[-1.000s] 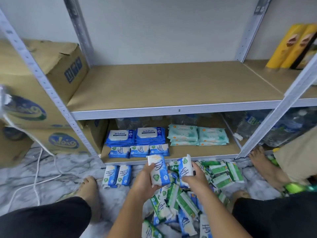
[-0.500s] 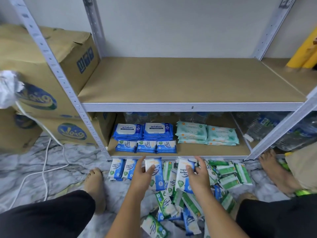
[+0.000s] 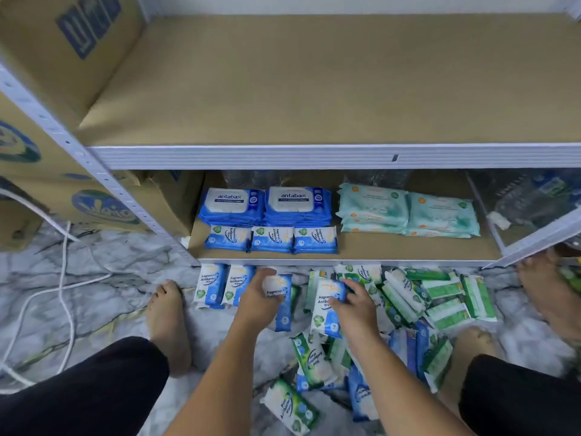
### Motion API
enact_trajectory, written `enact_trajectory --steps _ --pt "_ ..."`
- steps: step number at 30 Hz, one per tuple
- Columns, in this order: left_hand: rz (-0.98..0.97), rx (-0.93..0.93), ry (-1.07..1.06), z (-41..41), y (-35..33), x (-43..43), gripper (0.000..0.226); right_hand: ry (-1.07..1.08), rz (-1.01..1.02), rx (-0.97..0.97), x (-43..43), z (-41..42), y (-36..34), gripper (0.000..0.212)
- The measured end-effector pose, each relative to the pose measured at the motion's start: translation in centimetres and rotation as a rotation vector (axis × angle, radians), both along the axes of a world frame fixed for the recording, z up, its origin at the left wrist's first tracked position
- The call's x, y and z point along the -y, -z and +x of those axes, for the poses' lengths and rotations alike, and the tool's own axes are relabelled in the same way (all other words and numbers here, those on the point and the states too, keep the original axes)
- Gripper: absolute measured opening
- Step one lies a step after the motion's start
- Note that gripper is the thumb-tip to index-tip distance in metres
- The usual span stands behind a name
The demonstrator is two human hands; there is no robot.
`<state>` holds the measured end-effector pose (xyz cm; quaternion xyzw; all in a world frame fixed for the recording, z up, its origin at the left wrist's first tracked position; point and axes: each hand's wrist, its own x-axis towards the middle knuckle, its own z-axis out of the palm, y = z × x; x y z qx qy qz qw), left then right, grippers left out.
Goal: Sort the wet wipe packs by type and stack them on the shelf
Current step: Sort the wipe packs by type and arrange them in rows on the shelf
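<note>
Blue pack (image 3: 283, 306) gripped under left hand (image 3: 259, 302), second blue pack (image 3: 325, 313) gripped under right hand (image 3: 356, 309).

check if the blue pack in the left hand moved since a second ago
Yes, downward. The blue pack overlapped the front edge of the lower shelf before; now the left hand holds it below that edge, beside the two floor packs.

The left grip (image 3: 257, 298) hid much of one blue pack (image 3: 284, 314); the right grip (image 3: 356, 311) covered half of a second pack (image 3: 327, 305). Bottles (image 3: 377, 178) behind the teal packs (image 3: 374, 206) were blurred, and the packs' print was too small to read. The left edge cut off the boxes (image 3: 47, 64).
</note>
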<state>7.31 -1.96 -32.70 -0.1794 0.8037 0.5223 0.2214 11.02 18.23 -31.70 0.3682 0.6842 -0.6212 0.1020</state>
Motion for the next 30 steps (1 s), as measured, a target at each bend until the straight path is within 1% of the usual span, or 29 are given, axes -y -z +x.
enact_trajectory --steps 3,7,12,14,17,19,23,25,27,30 --pt "-0.098 0.04 0.099 -1.9 2.9 -0.4 0.042 0.027 0.02 0.041 -0.4 -1.4 2.3 0.043" --pt "-0.231 -0.001 0.285 -4.7 5.7 -1.3 0.046 0.094 0.02 0.058 -0.7 -3.1 4.6 0.047" --pt "-0.241 -0.007 0.319 -5.6 8.3 -1.8 0.05 0.111 0.073 -0.017 0.5 -4.9 5.5 0.047" --pt "-0.251 0.033 0.38 -4.4 8.8 -1.7 0.05 0.122 0.116 -0.046 1.6 -5.0 5.5 0.044" --pt "-0.268 0.156 0.486 -1.8 9.2 -1.3 0.056 0.087 0.188 -0.049 3.0 -4.6 5.6 0.041" --pt "-0.282 0.17 0.442 -0.5 9.4 -0.9 0.051 0.08 0.211 -0.037 3.4 -3.9 5.9 0.042" --pt "-0.197 0.07 0.154 -0.9 9.3 -0.4 0.044 0.021 0.272 -0.084 4.1 -2.8 6.2 0.043" --pt "-0.202 0.008 0.073 -2.3 9.1 -0.1 0.045 -0.022 0.282 -0.111 4.8 -3.0 6.4 0.043" --pt "-0.222 -0.042 0.054 -3.9 8.9 0.2 0.049 -0.049 0.292 -0.127 5.7 -3.7 7.0 0.043" --pt "-0.271 -0.087 0.103 -6.1 9.2 0.6 0.058 -0.08 0.318 -0.123 7.4 -5.7 8.8 0.043"
